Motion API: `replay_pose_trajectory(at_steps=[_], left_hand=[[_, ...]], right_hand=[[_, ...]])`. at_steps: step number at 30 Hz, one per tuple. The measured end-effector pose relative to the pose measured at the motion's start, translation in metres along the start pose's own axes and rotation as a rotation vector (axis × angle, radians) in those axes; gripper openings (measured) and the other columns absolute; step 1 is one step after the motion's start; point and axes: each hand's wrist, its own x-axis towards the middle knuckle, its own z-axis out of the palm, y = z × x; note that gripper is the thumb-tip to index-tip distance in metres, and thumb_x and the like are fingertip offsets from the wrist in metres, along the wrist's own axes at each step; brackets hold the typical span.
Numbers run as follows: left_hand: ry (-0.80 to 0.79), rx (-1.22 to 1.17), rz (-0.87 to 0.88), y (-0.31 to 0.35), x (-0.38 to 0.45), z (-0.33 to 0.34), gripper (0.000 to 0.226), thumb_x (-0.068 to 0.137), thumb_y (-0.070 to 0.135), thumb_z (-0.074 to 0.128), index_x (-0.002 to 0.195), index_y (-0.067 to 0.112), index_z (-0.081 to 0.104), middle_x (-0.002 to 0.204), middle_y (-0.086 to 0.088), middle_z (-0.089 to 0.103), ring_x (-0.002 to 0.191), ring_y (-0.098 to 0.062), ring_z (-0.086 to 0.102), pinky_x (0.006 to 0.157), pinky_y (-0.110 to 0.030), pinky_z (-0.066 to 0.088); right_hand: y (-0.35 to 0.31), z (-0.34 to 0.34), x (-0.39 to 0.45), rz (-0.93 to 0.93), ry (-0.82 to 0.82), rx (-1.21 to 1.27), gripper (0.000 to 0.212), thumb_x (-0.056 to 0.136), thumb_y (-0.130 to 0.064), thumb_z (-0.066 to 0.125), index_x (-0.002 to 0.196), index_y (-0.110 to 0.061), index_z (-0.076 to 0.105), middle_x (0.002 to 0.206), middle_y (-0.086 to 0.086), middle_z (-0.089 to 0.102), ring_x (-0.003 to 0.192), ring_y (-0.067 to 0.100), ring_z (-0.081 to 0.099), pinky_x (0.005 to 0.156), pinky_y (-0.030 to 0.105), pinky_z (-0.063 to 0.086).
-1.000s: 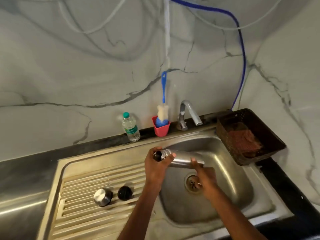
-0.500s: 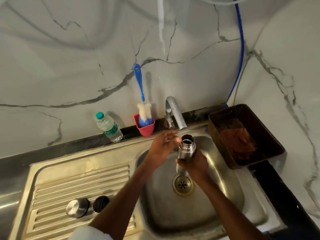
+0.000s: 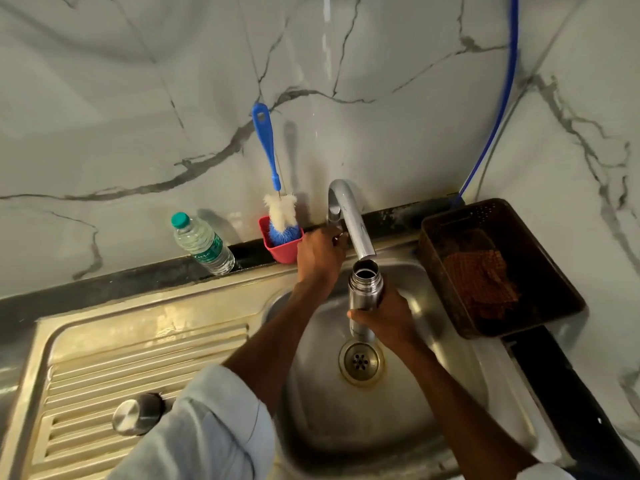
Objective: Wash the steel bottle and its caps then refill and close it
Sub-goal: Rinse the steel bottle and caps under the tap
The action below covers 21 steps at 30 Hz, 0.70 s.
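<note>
**Bottle mouth under spout, tap hand on the lever**

White marble-look wall with grey veins behind, dark counter strip below it, stainless steel sink (image 3: pixel 450 403) with ribbed drainboard on the left.

Largest to smallest:
- Dark brown perforated plastic basket (image 3: pixel 519 327) on the sink's right edge, a rust-coloured cloth lying in it.
- Chrome curved tap (image 3: pixel 349 220) at the back centre of the basin. No water visible from the spout.
- Slim brushed-steel bottle (image 3: pixel 365 289), uncapped, held upright over the drain. Long axis near vertical, open mouth directly below the spout end and close to it; can't tell if they touch.
- Right hand (image 3: pixel 384 318) wraps the bottle's lower body, fingers curled round it, firm hold.
- Left hand (image 3: pixel 320 258) reaches past the bottle to the tap base, fingers curled at what looks like the lever; actual contact is hidden by the hand.
- Clear plastic water bottle with green cap (image 3: pixel 202 244) on the counter, left.
- Blue-handled bottle brush (image 3: pixel 268 157) standing in a small red cup (image 3: pixel 284 249).
- Round steel cap (image 3: pixel 136 414) on the drainboard, partly hidden behind the left sleeve. Second cap not visible.

Judgement: the key relation is mouth-to-spout alignment, and it looks right. Left hand is the nearer one to the lever; right only has to keep the bottle vertical and centred.
</note>
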Motion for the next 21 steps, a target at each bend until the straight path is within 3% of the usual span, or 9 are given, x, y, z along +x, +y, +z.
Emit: replay_pose_trajectory(at_steps=[2, 4, 6, 12, 16, 19, 21], left_hand=[[0.034, -0.056, -0.038, -0.006, -0.002, 0.002, 0.014, 0.090, 0.010, 0.070, 0.079, 0.015, 0.076, 0.068, 0.005, 0.066, 0.055, -0.007, 0.052, 0.055, -0.019, 0.035], [0.053, -0.111, -0.085, -0.012, -0.004, 0.005, 0.017, 0.091, 0.013, 0.070, 0.074, 0.013, 0.074, 0.064, 0.006, 0.065, 0.055, -0.009, 0.051, 0.054, -0.025, 0.036], [0.075, -0.166, -0.125, -0.018, -0.004, 0.009, 0.017, 0.094, 0.020, 0.072, 0.079, 0.014, 0.077, 0.069, 0.005, 0.071, 0.064, -0.016, 0.060, 0.061, -0.035, 0.045], [0.067, -0.212, -0.141, -0.015, -0.008, 0.007, 0.012, 0.098, 0.023, 0.073, 0.101, 0.017, 0.083, 0.085, 0.006, 0.076, 0.071, -0.009, 0.062, 0.069, -0.029, 0.049], [-0.005, -0.176, -0.076, -0.022, -0.024, 0.001, 0.023, 0.099, 0.026, 0.072, 0.122, 0.021, 0.076, 0.106, 0.006, 0.078, 0.088, -0.010, 0.068, 0.078, -0.029, 0.053], [-0.029, -0.046, -0.062, -0.048, -0.054, -0.009, 0.031, 0.100, 0.028, 0.071, 0.130, 0.023, 0.069, 0.123, 0.001, 0.075, 0.108, -0.019, 0.070, 0.087, -0.031, 0.055], [-0.052, 0.093, -0.040, -0.077, -0.073, -0.016, 0.041, 0.099, 0.033, 0.071, 0.138, 0.023, 0.064, 0.139, -0.001, 0.067, 0.124, -0.022, 0.063, 0.098, -0.035, 0.053]], right_hand=[[0.000, 0.003, 0.002, 0.005, 0.002, -0.004, 0.070, 0.052, -0.038, 0.088, 0.117, -0.038, 0.060, 0.097, -0.016, 0.073, 0.091, 0.007, 0.069, 0.089, 0.040, 0.059], [0.000, 0.007, 0.004, 0.001, 0.008, -0.007, 0.068, 0.054, -0.034, 0.090, 0.115, -0.039, 0.060, 0.096, -0.017, 0.072, 0.091, 0.007, 0.069, 0.088, 0.038, 0.058], [-0.001, 0.010, 0.004, -0.005, 0.013, -0.006, 0.065, 0.057, -0.031, 0.092, 0.113, -0.039, 0.060, 0.096, -0.017, 0.071, 0.091, 0.009, 0.068, 0.087, 0.034, 0.056], [-0.002, 0.015, 0.001, -0.020, 0.003, 0.037, 0.065, 0.057, -0.027, 0.090, 0.115, -0.037, 0.060, 0.097, -0.018, 0.072, 0.090, 0.005, 0.067, 0.084, 0.031, 0.055], [0.008, 0.014, -0.003, -0.020, -0.045, 0.055, 0.064, 0.060, -0.023, 0.091, 0.111, -0.044, 0.058, 0.098, -0.018, 0.072, 0.091, -0.001, 0.066, 0.083, 0.030, 0.054], [0.016, 0.012, -0.007, -0.003, -0.046, 0.048, 0.069, 0.054, -0.030, 0.088, 0.116, -0.040, 0.060, 0.100, -0.015, 0.074, 0.094, 0.007, 0.069, 0.087, 0.035, 0.057], [0.018, 0.014, -0.005, 0.001, -0.018, 0.069, 0.069, 0.057, -0.022, 0.091, 0.117, -0.038, 0.060, 0.102, -0.014, 0.073, 0.098, 0.011, 0.070, 0.089, 0.036, 0.057]])
